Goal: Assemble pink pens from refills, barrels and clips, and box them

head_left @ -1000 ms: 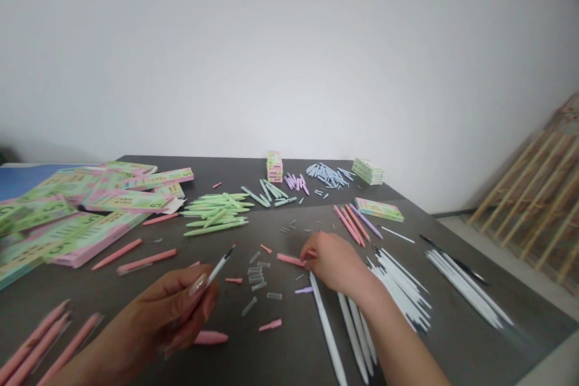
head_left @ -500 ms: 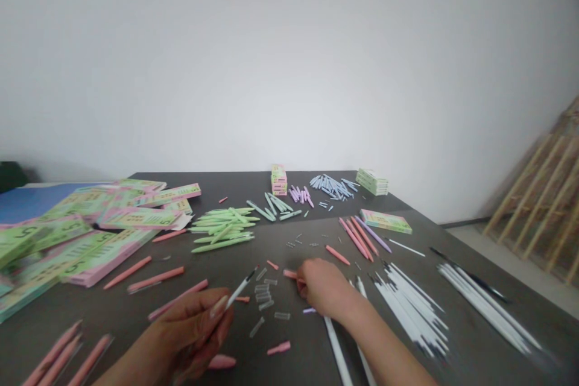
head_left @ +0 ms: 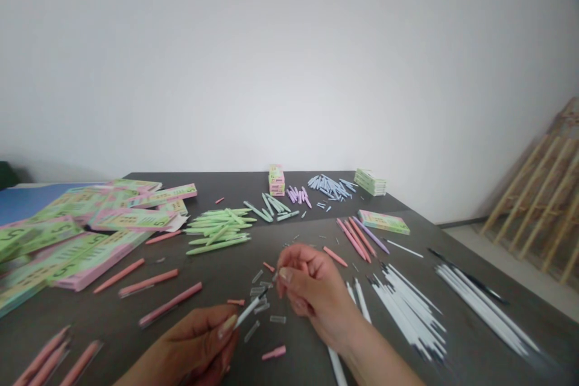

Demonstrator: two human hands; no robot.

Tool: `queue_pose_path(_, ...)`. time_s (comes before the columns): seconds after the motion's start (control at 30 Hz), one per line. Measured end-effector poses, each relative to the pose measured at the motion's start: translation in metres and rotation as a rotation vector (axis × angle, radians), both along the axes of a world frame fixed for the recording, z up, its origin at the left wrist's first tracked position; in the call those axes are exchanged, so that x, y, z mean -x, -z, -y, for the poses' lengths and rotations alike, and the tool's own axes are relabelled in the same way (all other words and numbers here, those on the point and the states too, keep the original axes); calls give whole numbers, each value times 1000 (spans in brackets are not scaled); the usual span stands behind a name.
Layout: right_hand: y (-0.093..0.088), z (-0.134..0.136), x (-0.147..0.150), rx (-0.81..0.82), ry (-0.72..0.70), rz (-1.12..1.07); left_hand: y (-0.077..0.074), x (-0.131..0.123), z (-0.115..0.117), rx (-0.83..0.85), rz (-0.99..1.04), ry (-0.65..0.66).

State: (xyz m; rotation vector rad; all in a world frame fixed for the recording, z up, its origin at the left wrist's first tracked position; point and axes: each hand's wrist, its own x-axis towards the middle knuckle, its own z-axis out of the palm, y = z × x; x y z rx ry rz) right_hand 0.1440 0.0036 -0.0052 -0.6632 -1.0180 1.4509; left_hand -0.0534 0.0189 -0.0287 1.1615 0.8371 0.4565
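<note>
My left hand [head_left: 205, 338] is closed on a white pen refill [head_left: 248, 312], held at a slant with its dark tip up and to the right. Just beyond that tip, my right hand [head_left: 312, 289] is pinched, its fingertips close to the tip; what they hold, if anything, is too small to make out. Below and between the hands lie several short clear plastic tubes [head_left: 277, 319]. Small pink pen parts [head_left: 274, 353] lie around them. Under my right forearm, a white refill [head_left: 337, 368] is partly hidden.
Green pen barrels [head_left: 219, 232] are heaped mid-table. White refills [head_left: 409, 313] lie in a bunch at right. Patterned boxes [head_left: 104, 256] pile up at left, near pink pens [head_left: 149, 283]. Purple [head_left: 298, 196] and blue pen parts [head_left: 332, 187] lie at the back. A wooden rack [head_left: 538, 193] leans at right.
My right hand has lifted from a small pink part on the table and turned, coming up to the refill tip. My left hand has shifted slightly right and down with the refill.
</note>
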Motion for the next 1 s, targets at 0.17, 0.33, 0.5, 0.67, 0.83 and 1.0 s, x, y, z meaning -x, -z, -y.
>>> queue_pose_path(0.17,3,3,6,36,-55,-81,-2,0,0,-26,-3,2)
queue_pose_path(0.33,1,4,8,-7,-12,-113,4,2,-2,-32,-5,14)
queue_pose_path(0.5,1,5,10,-12,-3,-101,6,3,-2,-41,-27,12)
queue_pose_path(0.67,4,5,14,20,-27,-50,4,2,-2,-38,-30,10)
queue_pose_path(0.83,5,5,17,34,-46,-12,7,3,-2,-55,-6,6)
queue_pose_path(1.0,3,5,12,-31,26,-13,6,5,-2,-61,19,4)
